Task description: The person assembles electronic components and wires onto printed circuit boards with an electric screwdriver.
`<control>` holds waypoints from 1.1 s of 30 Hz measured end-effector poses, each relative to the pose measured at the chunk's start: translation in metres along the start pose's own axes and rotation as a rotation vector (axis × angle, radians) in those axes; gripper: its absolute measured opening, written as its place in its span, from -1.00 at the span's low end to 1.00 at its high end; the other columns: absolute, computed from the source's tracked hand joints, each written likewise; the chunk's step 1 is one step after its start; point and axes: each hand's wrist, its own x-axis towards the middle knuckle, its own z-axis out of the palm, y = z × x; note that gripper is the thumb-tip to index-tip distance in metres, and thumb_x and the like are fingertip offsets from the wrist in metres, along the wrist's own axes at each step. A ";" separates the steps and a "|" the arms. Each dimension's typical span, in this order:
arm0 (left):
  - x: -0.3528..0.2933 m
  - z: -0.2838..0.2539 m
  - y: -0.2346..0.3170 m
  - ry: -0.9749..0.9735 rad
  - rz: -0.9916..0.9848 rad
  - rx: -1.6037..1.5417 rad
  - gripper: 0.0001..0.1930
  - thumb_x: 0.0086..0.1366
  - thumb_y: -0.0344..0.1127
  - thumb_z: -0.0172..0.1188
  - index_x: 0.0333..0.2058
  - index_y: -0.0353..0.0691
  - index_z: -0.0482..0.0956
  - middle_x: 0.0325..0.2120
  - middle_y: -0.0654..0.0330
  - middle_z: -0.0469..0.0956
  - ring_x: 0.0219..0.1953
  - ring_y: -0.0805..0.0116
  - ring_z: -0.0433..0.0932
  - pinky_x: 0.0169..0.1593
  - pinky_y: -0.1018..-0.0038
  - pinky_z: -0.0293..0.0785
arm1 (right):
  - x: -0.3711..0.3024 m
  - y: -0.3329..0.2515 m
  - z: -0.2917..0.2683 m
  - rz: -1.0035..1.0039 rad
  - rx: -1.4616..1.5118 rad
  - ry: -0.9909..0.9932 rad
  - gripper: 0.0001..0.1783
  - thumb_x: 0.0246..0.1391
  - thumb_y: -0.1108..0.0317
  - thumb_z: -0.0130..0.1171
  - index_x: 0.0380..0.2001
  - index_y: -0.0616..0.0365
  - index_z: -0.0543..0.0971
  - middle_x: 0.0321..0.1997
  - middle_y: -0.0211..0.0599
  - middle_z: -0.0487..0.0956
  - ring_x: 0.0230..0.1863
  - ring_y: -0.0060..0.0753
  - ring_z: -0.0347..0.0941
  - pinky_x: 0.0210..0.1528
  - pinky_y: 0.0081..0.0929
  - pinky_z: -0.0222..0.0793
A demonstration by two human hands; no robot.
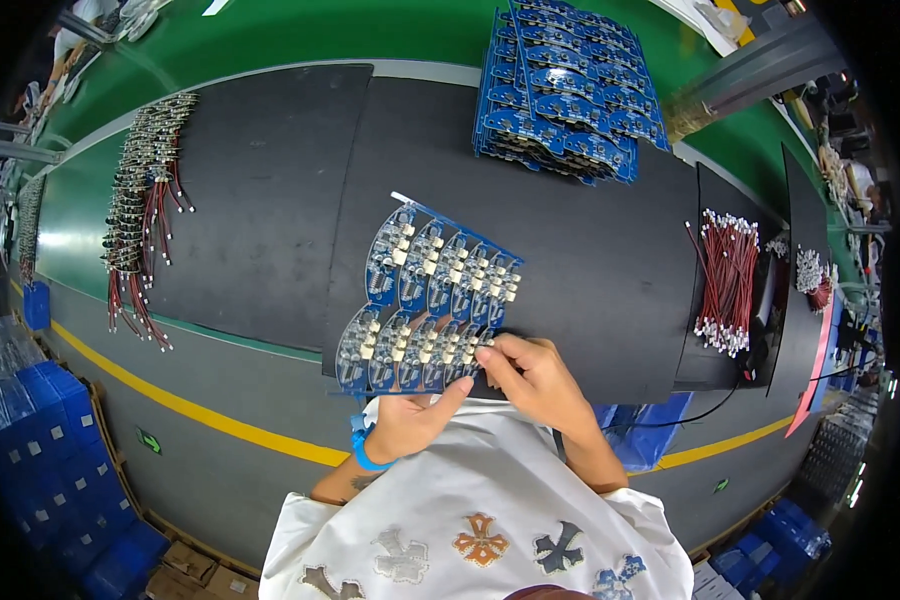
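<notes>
A blue panel of curved circuit boards (428, 295) in two rows, dotted with white connectors, is held tilted above the black work mat, near my body. My left hand (415, 418), with a blue band at its wrist, grips the near edge, its thumb along the rim and its other fingers partly hidden under the panel. At the near right corner my right hand (532, 375) is closed, thumb and forefinger pinched at an end connector. Whether a small part sits between those fingertips I cannot make out.
A tall stack of blue circuit panels (570, 90) stands at the far right of the black mat (260, 200). Bundles of red and black wires (728, 285) lie at the right. Boards with dangling wires (145, 200) line the left. A metal post (760, 80) rises behind the stack.
</notes>
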 end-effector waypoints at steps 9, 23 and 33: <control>0.002 0.001 0.000 0.038 0.039 0.110 -0.52 0.12 -0.72 -0.04 0.05 -0.46 0.17 0.01 -0.03 0.33 0.03 0.22 0.36 0.07 0.42 0.27 | 0.004 0.003 0.009 -0.009 0.060 -0.061 -0.70 0.10 0.34 0.03 -0.64 0.31 0.43 -0.73 -0.28 0.44 -0.71 -0.59 0.31 -0.67 -0.55 0.17; 0.002 0.009 0.018 0.201 0.114 0.833 -0.62 0.13 -0.67 -0.04 -0.02 -0.47 0.30 -0.15 -0.03 0.45 -0.01 0.13 0.38 0.09 0.30 0.24 | -0.007 -0.007 -0.002 -0.030 0.015 -0.129 -0.76 0.08 0.35 0.00 -0.56 0.30 0.43 -0.67 -0.03 0.42 -0.64 -0.04 0.35 -0.59 -0.30 0.20; 0.001 -0.001 0.036 0.320 0.136 0.005 -0.30 0.05 -0.45 0.17 0.16 -0.26 0.03 0.04 -0.04 0.27 -0.10 0.09 0.46 -0.11 0.22 0.48 | -0.055 -0.011 -0.024 -0.153 0.319 -0.342 -0.87 -0.07 0.50 0.15 -0.37 0.26 0.53 -0.46 -0.27 0.52 -0.53 -0.30 0.43 -0.52 -0.48 0.29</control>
